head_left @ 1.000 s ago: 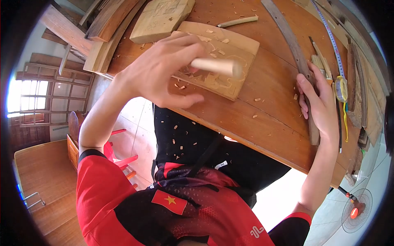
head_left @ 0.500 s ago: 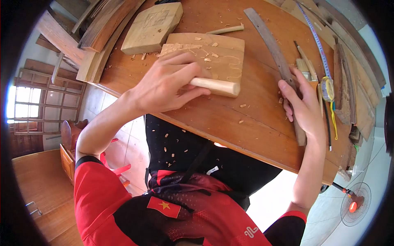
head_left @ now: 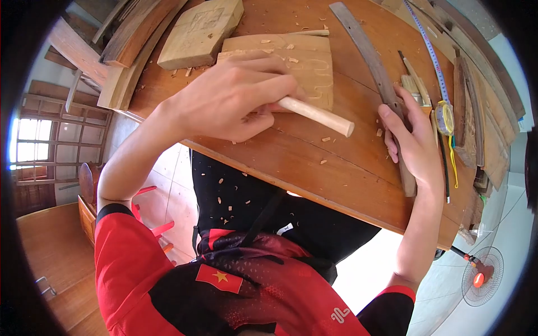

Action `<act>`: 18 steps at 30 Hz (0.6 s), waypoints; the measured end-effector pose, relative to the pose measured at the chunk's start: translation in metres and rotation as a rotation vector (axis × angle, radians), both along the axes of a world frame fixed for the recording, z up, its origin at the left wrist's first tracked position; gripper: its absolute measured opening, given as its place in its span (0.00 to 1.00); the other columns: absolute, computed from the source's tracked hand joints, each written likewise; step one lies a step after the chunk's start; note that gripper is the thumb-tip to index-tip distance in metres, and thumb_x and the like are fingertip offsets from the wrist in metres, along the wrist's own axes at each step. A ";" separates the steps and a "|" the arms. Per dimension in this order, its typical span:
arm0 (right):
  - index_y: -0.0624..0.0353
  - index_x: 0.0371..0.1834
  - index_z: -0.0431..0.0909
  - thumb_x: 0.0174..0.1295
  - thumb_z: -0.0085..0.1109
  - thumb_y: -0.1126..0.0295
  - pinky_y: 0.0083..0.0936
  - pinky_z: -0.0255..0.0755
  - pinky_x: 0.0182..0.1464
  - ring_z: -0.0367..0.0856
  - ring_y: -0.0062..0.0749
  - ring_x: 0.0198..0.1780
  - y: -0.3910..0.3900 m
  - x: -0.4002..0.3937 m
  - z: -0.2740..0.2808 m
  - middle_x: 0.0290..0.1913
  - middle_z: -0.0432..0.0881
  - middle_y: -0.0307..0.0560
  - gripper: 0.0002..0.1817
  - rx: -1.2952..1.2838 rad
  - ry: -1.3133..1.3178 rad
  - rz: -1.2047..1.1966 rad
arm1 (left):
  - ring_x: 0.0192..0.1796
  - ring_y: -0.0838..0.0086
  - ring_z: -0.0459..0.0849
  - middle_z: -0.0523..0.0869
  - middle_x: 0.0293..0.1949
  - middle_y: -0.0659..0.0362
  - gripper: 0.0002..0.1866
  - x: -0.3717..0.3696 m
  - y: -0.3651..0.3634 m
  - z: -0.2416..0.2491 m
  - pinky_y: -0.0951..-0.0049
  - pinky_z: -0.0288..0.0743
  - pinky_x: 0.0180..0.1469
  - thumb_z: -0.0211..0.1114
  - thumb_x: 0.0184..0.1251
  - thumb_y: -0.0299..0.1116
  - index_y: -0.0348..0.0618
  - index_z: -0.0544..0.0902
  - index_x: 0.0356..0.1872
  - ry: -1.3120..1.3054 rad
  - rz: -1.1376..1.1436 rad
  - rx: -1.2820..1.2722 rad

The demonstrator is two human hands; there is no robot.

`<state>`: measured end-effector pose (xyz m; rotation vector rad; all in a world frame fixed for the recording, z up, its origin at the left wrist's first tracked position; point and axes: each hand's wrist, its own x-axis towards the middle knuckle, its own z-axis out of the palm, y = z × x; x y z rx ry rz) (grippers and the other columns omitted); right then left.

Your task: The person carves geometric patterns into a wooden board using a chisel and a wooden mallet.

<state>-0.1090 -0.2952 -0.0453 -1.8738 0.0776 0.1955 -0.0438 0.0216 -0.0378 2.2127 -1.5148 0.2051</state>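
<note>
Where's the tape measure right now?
Head view, right side: the tape measure sits just right of the right hand and the paintbrush, blade extended toward the top of the picture.

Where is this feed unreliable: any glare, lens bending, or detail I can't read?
Head view: the window and bright floor beyond the shirt are blown out white. Head view: wide-angle distortion seems strong, with dark, curved borders. Head view: the tape measure's markings are too small to read.
</note>
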 end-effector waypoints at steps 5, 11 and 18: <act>0.64 0.70 0.73 0.72 0.68 0.55 0.17 0.56 0.20 0.65 0.13 0.18 0.002 -0.001 -0.002 0.26 0.72 0.34 0.31 -0.047 -0.009 -0.019 | 0.35 0.60 0.78 0.81 0.36 0.56 0.21 0.005 0.013 0.005 0.64 0.72 0.40 0.61 0.46 0.20 0.40 0.81 0.46 0.075 0.106 0.027; 0.66 0.73 0.70 0.72 0.68 0.56 0.17 0.57 0.20 0.65 0.13 0.18 0.001 0.000 -0.002 0.26 0.72 0.34 0.34 -0.056 -0.012 -0.013 | 0.34 0.67 0.70 0.74 0.36 0.58 0.17 0.003 0.003 0.004 0.69 0.66 0.41 0.57 0.63 0.36 0.36 0.80 0.47 0.332 -0.056 -0.086; 0.70 0.76 0.66 0.72 0.67 0.56 0.17 0.57 0.20 0.65 0.14 0.18 0.001 0.000 -0.004 0.26 0.72 0.34 0.37 -0.059 -0.009 -0.024 | 0.42 0.72 0.74 0.78 0.43 0.58 0.23 0.033 -0.027 0.020 0.71 0.69 0.47 0.57 0.81 0.50 0.37 0.83 0.53 0.590 -0.118 0.002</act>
